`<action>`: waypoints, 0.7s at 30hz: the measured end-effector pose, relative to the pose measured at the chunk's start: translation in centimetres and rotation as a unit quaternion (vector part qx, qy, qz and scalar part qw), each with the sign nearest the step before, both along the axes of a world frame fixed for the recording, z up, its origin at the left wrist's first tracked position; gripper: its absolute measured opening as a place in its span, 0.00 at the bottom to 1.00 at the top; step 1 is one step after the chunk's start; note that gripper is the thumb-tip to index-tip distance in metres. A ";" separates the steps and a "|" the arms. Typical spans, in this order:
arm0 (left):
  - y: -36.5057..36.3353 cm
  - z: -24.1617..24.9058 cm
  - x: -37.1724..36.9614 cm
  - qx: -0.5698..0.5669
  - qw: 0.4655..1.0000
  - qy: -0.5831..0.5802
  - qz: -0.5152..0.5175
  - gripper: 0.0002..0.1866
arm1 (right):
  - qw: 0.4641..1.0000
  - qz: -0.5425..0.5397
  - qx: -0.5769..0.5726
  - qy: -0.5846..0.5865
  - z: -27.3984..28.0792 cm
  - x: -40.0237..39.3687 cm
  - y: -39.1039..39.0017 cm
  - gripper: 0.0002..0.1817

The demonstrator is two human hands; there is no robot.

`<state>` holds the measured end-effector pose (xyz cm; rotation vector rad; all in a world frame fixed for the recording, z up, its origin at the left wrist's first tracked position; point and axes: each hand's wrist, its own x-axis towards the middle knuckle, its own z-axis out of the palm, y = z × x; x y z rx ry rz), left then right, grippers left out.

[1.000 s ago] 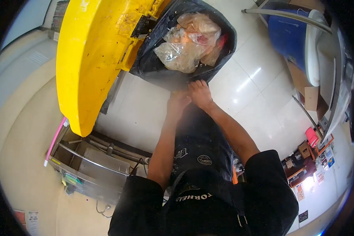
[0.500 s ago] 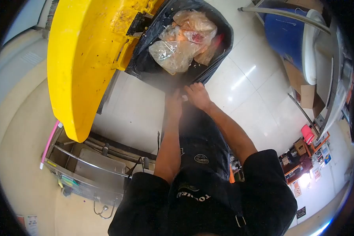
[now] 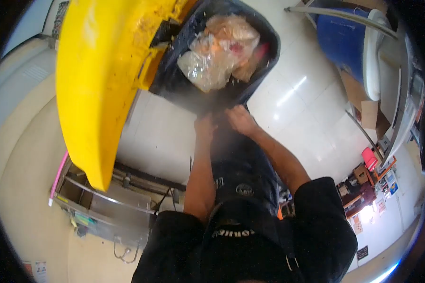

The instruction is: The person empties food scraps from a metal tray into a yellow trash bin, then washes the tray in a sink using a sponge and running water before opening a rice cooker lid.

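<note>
A bin (image 3: 275,52) lined with a black bin bag (image 3: 174,87) stands in front of me. Inside lie crumpled clear plastic bags (image 3: 208,68) with orange and reddish contents. At the near rim my left hand (image 3: 205,126) is closed on the edge of the bin bag; its fingers are partly hidden and blurred. Just to its right, my right hand (image 3: 242,120) also has its fingers curled on the bag's edge. The bin's yellow lid (image 3: 92,94) hangs open on the left, with dirt specks on its inner side.
White floor tiles (image 3: 307,113) lie around the bin. A metal sink unit (image 3: 115,200) and a pink stick (image 3: 58,179) are at the lower left. To the right stand a blue-and-white container (image 3: 342,47), a cardboard box (image 3: 369,113) and a metal rail (image 3: 344,18).
Both hands have moved slightly toward me and a little farther apart. The white bit seen between them is out of sight. The yellow lid's tip sits lower in view.
</note>
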<state>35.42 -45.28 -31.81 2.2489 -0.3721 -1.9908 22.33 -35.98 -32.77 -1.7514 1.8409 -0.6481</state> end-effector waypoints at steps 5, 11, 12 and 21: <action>0.8 -1.0 1.6 -0.027 0.995 -0.048 -0.086 0.08 | 0.990 0.134 0.023 0.029 -0.6 -0.5 -0.4 0.09; 1.1 -1.7 4.0 -0.046 0.993 0.040 -0.101 0.13 | 0.963 0.185 0.176 0.085 1.5 0.9 -0.6 0.13; 1.1 -1.6 4.0 -0.063 0.991 0.032 -0.116 0.13 | 0.948 0.200 0.230 0.088 1.9 0.9 -0.7 0.15; 1.3 -1.7 2.8 -0.056 0.995 0.001 -0.077 0.07 | 0.921 0.221 0.308 0.092 1.0 -0.1 0.9 0.25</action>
